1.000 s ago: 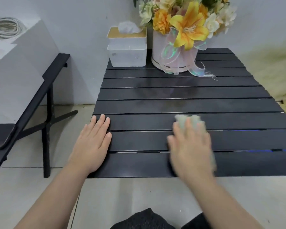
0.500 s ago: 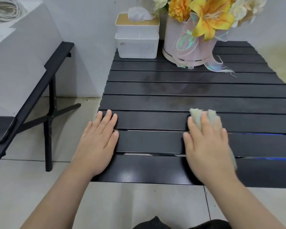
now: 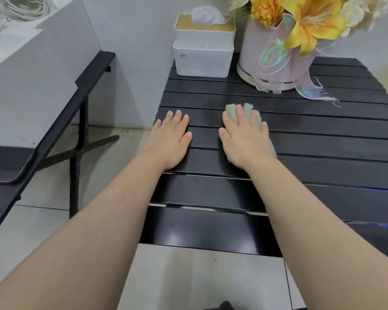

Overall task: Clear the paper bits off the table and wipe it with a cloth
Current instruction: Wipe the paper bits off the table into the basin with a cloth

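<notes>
A black slatted table (image 3: pixel 323 135) fills the middle and right of the head view. My right hand (image 3: pixel 244 137) lies flat on a pale green cloth (image 3: pixel 231 107), pressing it onto the slats near the table's middle; the cloth shows past my fingertips and along the hand's right side. Resting palm down on the table's left edge is my left hand (image 3: pixel 169 142), fingers slightly spread and nothing in it. I see no paper bits on the slats.
A white tissue box (image 3: pixel 203 57) with a wooden lid stands at the back left of the table. Beside it is a white flower box (image 3: pixel 255 52) with yellow flowers and a ribbon. A black bench (image 3: pixel 54 121) stands to the left over a tiled floor.
Both hands have slid away from me towards the back of the table, the right one pushing the cloth along. The camera has moved forward over the table.
</notes>
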Motion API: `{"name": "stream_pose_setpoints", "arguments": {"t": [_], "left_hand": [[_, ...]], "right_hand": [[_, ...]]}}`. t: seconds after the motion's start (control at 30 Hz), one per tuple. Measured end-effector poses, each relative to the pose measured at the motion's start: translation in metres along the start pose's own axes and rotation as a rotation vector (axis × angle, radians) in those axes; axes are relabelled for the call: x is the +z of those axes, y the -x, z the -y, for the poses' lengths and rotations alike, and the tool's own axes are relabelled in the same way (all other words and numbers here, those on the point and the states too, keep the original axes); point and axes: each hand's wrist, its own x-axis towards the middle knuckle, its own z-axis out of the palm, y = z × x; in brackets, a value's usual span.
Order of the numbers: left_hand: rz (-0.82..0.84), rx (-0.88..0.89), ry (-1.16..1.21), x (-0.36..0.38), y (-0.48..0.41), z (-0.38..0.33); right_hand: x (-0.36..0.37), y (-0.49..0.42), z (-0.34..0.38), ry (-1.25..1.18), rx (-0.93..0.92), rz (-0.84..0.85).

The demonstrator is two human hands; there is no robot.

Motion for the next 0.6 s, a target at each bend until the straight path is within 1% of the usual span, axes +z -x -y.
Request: {"name": "stream_pose_setpoints", "arguments": {"t": [0.07,0.1,0.17,0.2,0.27,0.33,0.37,0.4,0.47,0.5,0.53,0.57,0.6], "left_hand": [[-0.028,0.002,0.001,0.005,-0.002,0.003],[-0.043,0.006,0.008,0.007,-0.001,0.005],[-0.065,0.012,0.017,0.009,-0.002,0.006],[-0.071,0.011,0.021,0.01,-0.002,0.006],[-0.084,0.001,0.032,0.011,-0.002,0.005],[-0.092,-0.013,0.034,0.013,-0.001,0.004],[-0.097,-0.013,0.032,0.013,-0.001,0.003],[-0.102,-0.013,0.032,0.014,-0.001,0.003],[-0.102,-0.012,0.037,0.013,-0.001,0.004],[-0.099,-0.012,0.039,0.012,-0.001,0.005],[-0.096,-0.011,0.039,0.012,-0.001,0.007],[-0.093,-0.01,0.037,0.012,0.0,0.008],[-0.09,-0.009,0.037,0.012,0.0,0.008]], "right_hand": [[0.006,0.003,0.005,0.009,-0.186,0.015],[0.005,0.003,-0.004,0.012,-0.243,0.025],[-0.001,-0.005,-0.036,0.046,-0.248,0.004],[-0.005,-0.01,-0.057,0.059,-0.19,-0.015],[-0.016,-0.022,-0.094,0.025,0.027,-0.024],[-0.019,-0.032,-0.104,0.03,0.203,-0.047],[-0.016,-0.034,-0.093,0.056,0.236,-0.061],[-0.012,-0.035,-0.076,0.095,0.204,-0.081],[0.0,-0.028,-0.038,0.121,-0.012,-0.14],[0.005,-0.024,-0.028,0.089,-0.122,-0.136],[0.007,-0.02,-0.026,0.038,-0.193,-0.103],[0.004,-0.021,-0.035,-0.01,-0.218,-0.068],[-0.002,-0.022,-0.056,-0.029,-0.202,-0.044]]}}
